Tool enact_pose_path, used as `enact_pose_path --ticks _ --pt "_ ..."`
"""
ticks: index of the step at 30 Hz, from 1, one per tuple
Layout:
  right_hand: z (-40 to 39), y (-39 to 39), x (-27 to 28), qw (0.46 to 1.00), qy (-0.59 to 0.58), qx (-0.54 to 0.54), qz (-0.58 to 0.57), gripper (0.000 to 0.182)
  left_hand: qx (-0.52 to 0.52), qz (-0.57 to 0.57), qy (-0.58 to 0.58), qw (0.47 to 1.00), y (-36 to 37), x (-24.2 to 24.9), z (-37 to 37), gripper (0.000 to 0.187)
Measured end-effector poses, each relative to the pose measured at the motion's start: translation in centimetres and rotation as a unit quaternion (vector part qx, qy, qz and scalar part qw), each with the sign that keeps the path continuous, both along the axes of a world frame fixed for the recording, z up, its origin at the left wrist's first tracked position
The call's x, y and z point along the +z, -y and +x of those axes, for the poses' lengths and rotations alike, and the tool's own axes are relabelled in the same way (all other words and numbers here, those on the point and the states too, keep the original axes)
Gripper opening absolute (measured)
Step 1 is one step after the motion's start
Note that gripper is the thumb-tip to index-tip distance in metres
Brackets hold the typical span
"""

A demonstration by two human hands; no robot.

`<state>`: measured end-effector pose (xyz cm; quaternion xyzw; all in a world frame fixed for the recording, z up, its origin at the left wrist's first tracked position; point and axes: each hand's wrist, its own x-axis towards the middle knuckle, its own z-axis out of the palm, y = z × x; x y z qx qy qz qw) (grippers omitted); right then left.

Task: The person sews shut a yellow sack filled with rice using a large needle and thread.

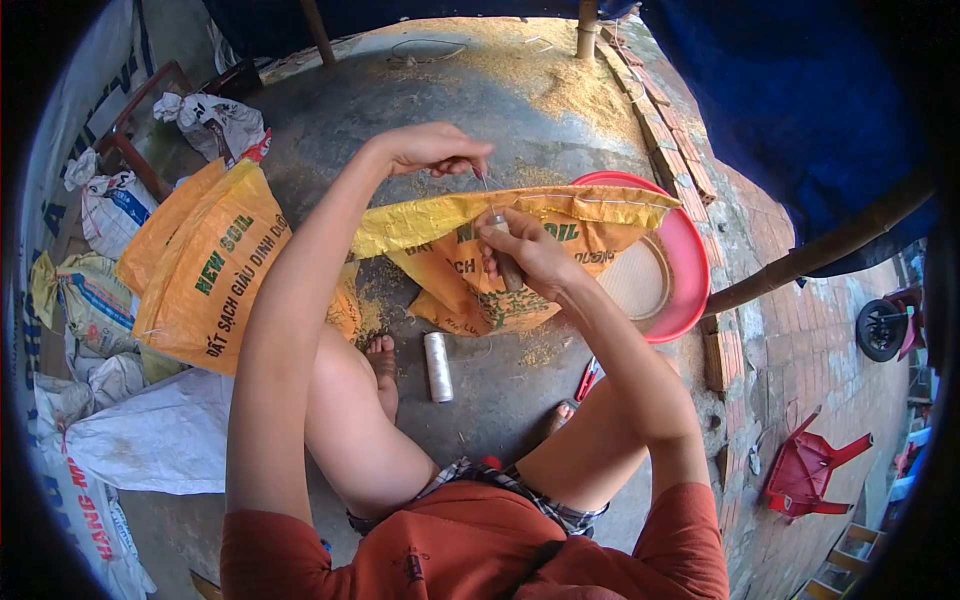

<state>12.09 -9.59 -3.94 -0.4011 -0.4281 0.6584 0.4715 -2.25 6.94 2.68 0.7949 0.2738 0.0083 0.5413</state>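
A yellow-orange woven sack (480, 265) stands in front of me, its folded top edge stretched sideways and a row of white stitches along the right part. My right hand (530, 255) is closed around the handle of an awl (509, 268), held upright against the sack's edge with its metal end upward. Just above that edge, my left hand (435, 150) has its fingers pinched together at a thin strand, probably thread, running down to the awl's tip. A spool of white thread (437, 367) rests on the floor between my feet.
Right of the sack is a pink basin (697, 270) with a round woven tray (635, 280). Red-handled scissors or pliers (587, 380) lie by my right foot. Another orange sack (215, 265) and several white bags are at left. An overturned red stool (808, 465) lies right.
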Motion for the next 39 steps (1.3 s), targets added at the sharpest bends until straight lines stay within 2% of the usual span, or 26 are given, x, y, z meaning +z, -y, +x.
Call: enact_pose_path --ticks 1,3,6,19,24,28,30,37,39 --pt "0.0 -0.1 0.0 1.000 -0.002 0.000 0.001 0.013 0.000 0.001 -0.002 1.000 -0.1 0.1 -0.4 0.050" --pt "-0.2 -0.1 0.2 1.000 -0.017 -0.003 -0.010 0.013 0.018 0.036 0.025 0.999 0.0 0.2 -1.1 0.025" --pt "-0.3 -0.2 0.3 0.999 -0.032 -0.007 -0.017 0.012 0.053 0.055 0.042 0.996 0.3 0.5 -1.7 0.021" --pt "-0.1 -0.2 0.6 0.990 -0.124 0.023 -0.055 0.015 0.088 0.144 0.053 0.984 1.5 1.4 -2.0 0.022" --pt "-0.2 -0.1 0.8 0.996 -0.083 -0.009 -0.044 0.016 0.096 0.180 0.056 0.977 0.8 0.9 -1.9 0.023" --pt "-0.1 0.0 0.8 0.993 -0.103 -0.009 -0.055 0.017 0.080 0.214 0.057 0.972 0.9 1.1 -2.0 0.023" --pt "-0.2 0.0 0.6 0.998 -0.056 -0.025 -0.029 0.017 0.094 0.229 0.039 0.968 0.9 1.1 -1.9 0.022" --pt "-0.3 -0.3 -0.1 0.999 -0.006 -0.036 0.015 0.018 0.102 0.233 0.036 0.966 1.0 1.3 -1.8 0.021" --pt "-0.3 -0.1 0.1 0.999 0.002 -0.036 0.018 0.018 0.108 0.232 0.006 0.967 1.2 1.6 -1.8 0.027"
